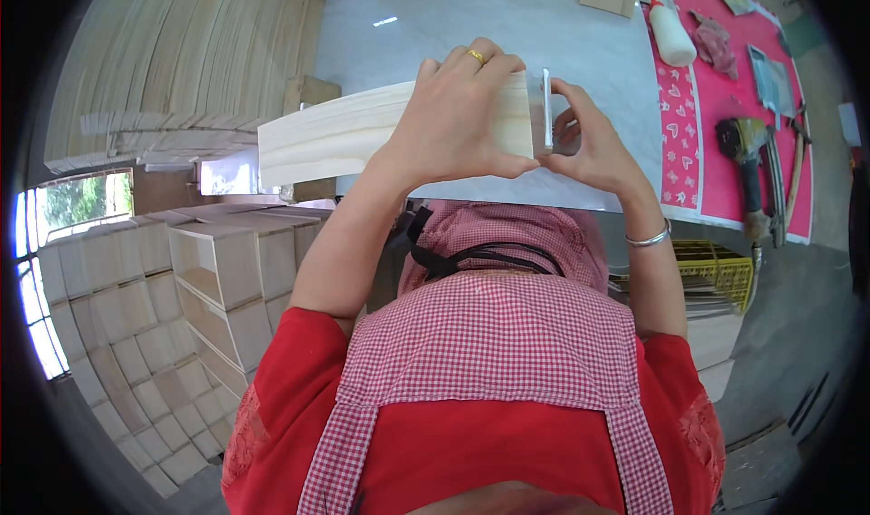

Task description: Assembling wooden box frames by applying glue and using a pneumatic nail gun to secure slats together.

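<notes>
My left hand (458,116) is closed across the right part of a long pale wooden board (344,127), with fingers over its far edge and the thumb at its near edge. Just right of the board's end, my right hand (594,143) grips a thin panel (547,111) turned edge-on, its upward edge coated white, perhaps with glue. A narrow gap shows between panel and board. Both are held over the grey-white tabletop (598,71). How far the panel reaches downward is hidden.
Tall stacks of thin boards (172,71) stand at the left, above many stacked wooden boxes (217,270). On a pink cloth (725,98) at the right lie a white squeeze bottle (671,34), a rag (714,43) and a nail gun (750,166). A yellow crate (716,270) sits below.
</notes>
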`<state>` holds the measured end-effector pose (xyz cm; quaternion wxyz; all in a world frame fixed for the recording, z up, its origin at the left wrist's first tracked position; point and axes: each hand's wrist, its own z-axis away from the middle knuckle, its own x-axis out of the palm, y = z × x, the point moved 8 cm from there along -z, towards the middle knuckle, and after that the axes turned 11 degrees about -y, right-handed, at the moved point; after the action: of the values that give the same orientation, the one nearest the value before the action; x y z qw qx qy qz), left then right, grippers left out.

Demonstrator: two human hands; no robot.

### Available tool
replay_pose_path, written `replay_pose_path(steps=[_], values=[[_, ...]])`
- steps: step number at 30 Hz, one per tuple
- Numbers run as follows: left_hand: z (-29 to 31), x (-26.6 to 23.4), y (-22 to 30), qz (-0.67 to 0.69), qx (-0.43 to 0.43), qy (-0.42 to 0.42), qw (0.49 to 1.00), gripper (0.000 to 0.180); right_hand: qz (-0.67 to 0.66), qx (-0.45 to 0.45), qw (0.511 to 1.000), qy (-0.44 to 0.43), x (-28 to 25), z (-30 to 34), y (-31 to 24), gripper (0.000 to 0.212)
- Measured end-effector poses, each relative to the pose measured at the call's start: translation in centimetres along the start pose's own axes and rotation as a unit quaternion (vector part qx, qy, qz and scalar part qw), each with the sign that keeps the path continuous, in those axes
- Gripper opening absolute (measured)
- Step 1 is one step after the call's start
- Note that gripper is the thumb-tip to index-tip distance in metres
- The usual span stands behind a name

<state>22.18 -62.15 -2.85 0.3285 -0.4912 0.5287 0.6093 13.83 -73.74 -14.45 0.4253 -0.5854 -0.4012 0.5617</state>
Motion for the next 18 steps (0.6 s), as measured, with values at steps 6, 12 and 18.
replay_pose_path(steps=[6, 12, 18], values=[[-0.8, 0.6, -0.3, 0.027, -0.002, -0.029, 0.999, 0.085, 0.003, -0.013, 1.0, 0.0, 0.2, -0.2, 0.0, 0.09], [-2.2, 1.1, -0.4, 0.044, 0.01, -0.047, 0.998, 0.086, 0.007, -0.033, 0.999, 0.01, 0.1, 0.0, -0.3, 0.091], [-2.7, 1.2, -0.4, 0.05, 0.026, -0.05, 0.997, 0.087, 0.019, -0.046, 0.999, 0.014, 0.1, 0.1, -0.4, 0.092]])
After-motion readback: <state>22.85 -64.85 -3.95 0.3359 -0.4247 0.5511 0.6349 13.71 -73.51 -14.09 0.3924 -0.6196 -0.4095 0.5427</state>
